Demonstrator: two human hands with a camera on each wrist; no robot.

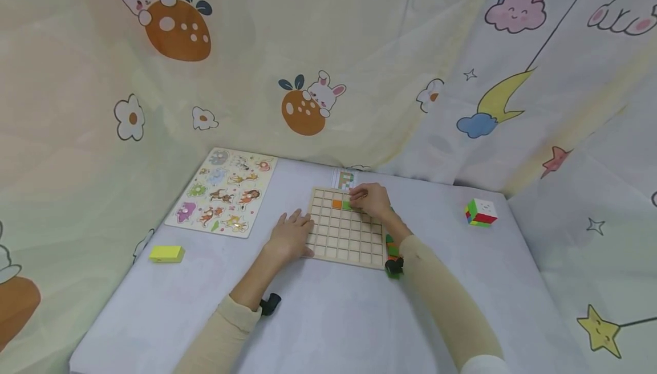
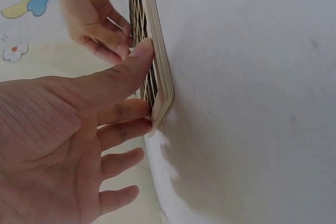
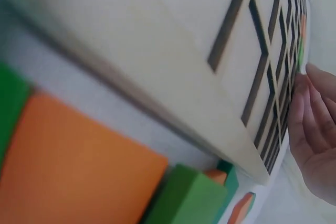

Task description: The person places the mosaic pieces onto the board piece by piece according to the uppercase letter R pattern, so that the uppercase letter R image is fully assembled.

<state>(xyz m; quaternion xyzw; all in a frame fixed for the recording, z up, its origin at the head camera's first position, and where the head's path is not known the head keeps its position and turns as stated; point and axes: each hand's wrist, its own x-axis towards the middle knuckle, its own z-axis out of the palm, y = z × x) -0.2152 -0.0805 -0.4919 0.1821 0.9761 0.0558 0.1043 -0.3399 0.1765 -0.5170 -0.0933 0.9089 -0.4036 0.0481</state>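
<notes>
One grid board (image 1: 341, 243), presumably light, rigid, best rim-held, is touched at nine o'clock by the straight-fingered left hand (image 1: 290, 237); any grip by the right hand (image 1: 373, 199) cannot be told.

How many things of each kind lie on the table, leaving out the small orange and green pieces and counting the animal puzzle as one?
Boards: 2 (wooden grid board, animal puzzle board)
Puzzle cube: 1
Yellow block: 1
Patterned card: 1
Total: 5
</notes>
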